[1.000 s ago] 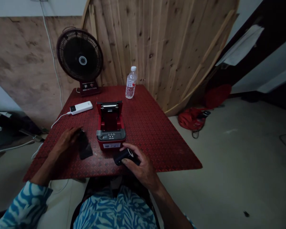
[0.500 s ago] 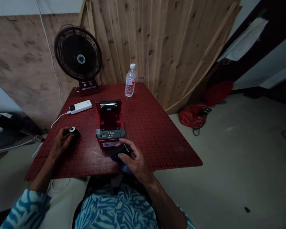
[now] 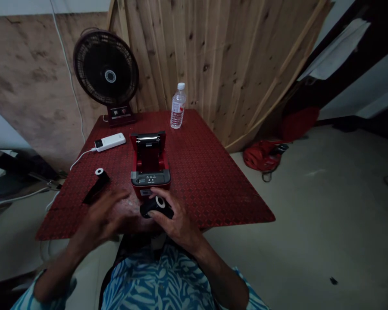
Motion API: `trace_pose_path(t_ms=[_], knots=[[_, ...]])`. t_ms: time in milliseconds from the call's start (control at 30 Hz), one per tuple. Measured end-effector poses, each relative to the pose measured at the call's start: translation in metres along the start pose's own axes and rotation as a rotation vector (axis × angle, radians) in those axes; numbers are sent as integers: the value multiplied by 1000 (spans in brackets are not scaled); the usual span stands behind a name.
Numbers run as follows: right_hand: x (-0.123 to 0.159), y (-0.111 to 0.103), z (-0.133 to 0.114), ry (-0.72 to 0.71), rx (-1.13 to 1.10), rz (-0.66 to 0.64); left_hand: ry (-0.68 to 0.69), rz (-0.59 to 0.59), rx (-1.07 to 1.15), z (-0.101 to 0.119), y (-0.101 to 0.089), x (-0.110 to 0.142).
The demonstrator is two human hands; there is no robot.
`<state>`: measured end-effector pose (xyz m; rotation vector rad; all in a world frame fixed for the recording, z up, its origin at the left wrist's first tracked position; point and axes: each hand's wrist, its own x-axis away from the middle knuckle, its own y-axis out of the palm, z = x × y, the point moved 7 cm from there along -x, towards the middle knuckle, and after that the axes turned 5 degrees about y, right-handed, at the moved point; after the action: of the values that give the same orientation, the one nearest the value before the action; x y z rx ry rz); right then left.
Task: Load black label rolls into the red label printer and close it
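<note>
My right hand (image 3: pixel 177 221) grips a black roll with a white core (image 3: pixel 153 209) just in front of the printer. The red and black label printer (image 3: pixel 150 177) stands on the table with its lid raised and its inside showing. My left hand (image 3: pixel 105 215), blurred by motion, is over the table's front left with fingers apart and nothing in it. Beyond that hand lies a second black roll (image 3: pixel 100 178) with a white core, a strip of black ribbon trailing from it toward the front left.
A white power bank (image 3: pixel 111 142) with a cable lies at the table's left. Behind it stands a dark fan (image 3: pixel 108 77). A water bottle (image 3: pixel 178 106) is at the back of the red-patterned table (image 3: pixel 220 193). A red bag (image 3: pixel 261 156) rests on the floor to the right.
My left hand has let go of the black roll at the left and moved right, toward my right hand. The roll in my right hand has turned so its white core shows.
</note>
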<state>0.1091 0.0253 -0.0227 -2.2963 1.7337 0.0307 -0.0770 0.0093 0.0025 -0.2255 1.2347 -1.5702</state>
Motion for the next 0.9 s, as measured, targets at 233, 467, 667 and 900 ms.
trace_pose_path(t_ms=[233, 467, 667, 900], knots=[[0, 1, -10, -11, -70, -39, -102, -106, 281, 20, 36, -12], [3, -49, 19, 110, -288, 179, -469, -89, 681, 0, 36, -21], [49, -68, -3, 36, -246, 392, -548, 64, 566, -7, 28, -29], [45, -9, -21, -19, -51, -34, -239, 136, 264, 21, 27, -36]])
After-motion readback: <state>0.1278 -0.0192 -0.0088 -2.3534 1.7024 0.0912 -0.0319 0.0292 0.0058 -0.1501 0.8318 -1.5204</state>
